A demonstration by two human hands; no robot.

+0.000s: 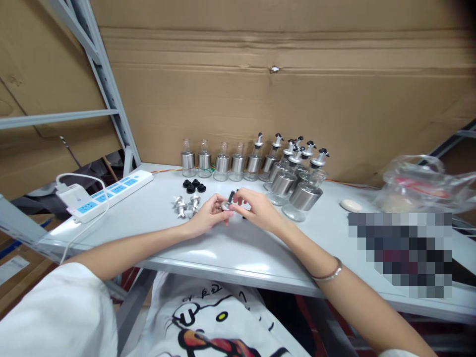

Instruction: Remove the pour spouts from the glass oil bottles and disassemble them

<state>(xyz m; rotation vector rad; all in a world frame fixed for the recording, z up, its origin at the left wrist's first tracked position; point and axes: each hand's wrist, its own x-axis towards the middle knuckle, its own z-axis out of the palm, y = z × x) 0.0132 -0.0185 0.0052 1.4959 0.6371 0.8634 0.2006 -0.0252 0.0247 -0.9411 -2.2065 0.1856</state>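
The left hand (207,215) has its grip clamped on a silver-and-black pourer (226,204) over the desk (245,254); the right hand (256,208) curls its fingers close against it — whether that grip is closed I cannot tell; black caps (191,189) and silver spouts (181,206) lie to the left — glass-and-metal bottles (238,162) stand behind.

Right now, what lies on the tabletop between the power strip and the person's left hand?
In the head view, several silver pourer parts lie between the power strip and the left hand, nearer the hand; black pieces sit just behind them.
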